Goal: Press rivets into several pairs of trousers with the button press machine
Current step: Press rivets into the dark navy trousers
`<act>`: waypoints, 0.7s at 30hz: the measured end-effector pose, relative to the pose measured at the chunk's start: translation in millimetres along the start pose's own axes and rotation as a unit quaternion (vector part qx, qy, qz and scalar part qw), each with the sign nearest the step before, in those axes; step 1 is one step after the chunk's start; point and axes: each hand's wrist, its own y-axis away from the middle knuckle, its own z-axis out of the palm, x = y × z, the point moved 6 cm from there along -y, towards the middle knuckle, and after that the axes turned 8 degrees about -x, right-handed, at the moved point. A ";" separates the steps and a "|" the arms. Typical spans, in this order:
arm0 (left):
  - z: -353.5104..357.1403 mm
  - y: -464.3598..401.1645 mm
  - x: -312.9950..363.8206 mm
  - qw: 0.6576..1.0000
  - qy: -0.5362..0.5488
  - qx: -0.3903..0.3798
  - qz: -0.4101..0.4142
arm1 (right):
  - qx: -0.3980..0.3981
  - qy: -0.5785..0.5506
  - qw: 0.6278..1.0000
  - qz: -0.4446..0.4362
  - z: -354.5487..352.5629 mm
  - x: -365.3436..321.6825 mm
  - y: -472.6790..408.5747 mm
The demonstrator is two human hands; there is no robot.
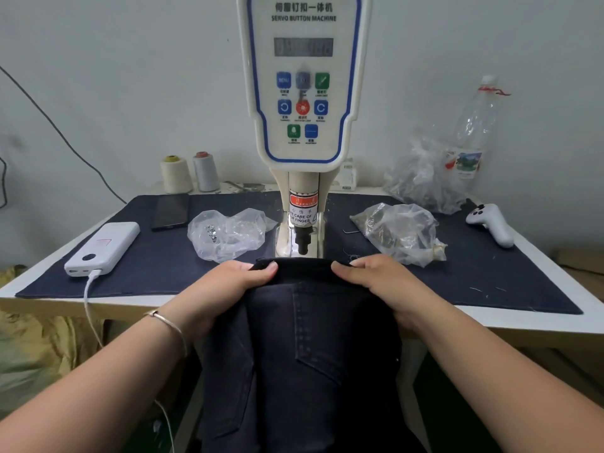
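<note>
Both hands, left (pixel 243 282) and right (pixel 369 277), grip the trousers (pixel 307 348) at the waistband, just in front of the button press machine (pixel 302 237); waistband runs crosswise, both equally near.

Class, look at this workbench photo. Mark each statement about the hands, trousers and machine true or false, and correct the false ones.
1. Both hands, left hand and right hand, grip the dark trousers. True.
2. The power bank lies right of the button press machine. False: it lies left.
3. Two thread cones stand against the wall. True.
4. The trousers' top edge sits in front of the machine's punch. True.
5. The white controller is held in one hand. False: it lies on the mat.
</note>
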 end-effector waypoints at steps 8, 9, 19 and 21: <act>-22.9 -45.8 13.1 0.971 -0.182 0.136 0.072 | 0.029 0.037 0.999 -0.010 -16.5 -1.7 -47.2; -23.9 -50.0 12.4 0.968 -0.194 0.142 0.078 | 0.031 0.049 0.998 -0.005 -19.5 -0.8 -52.0; -23.0 -76.3 -1.4 0.949 -0.235 0.182 0.106 | 0.082 0.232 0.966 -0.081 -34.5 7.6 -76.8; -24.8 -81.6 -2.7 0.948 -0.237 0.180 0.109 | 0.106 0.268 0.952 -0.102 -36.5 10.2 -79.2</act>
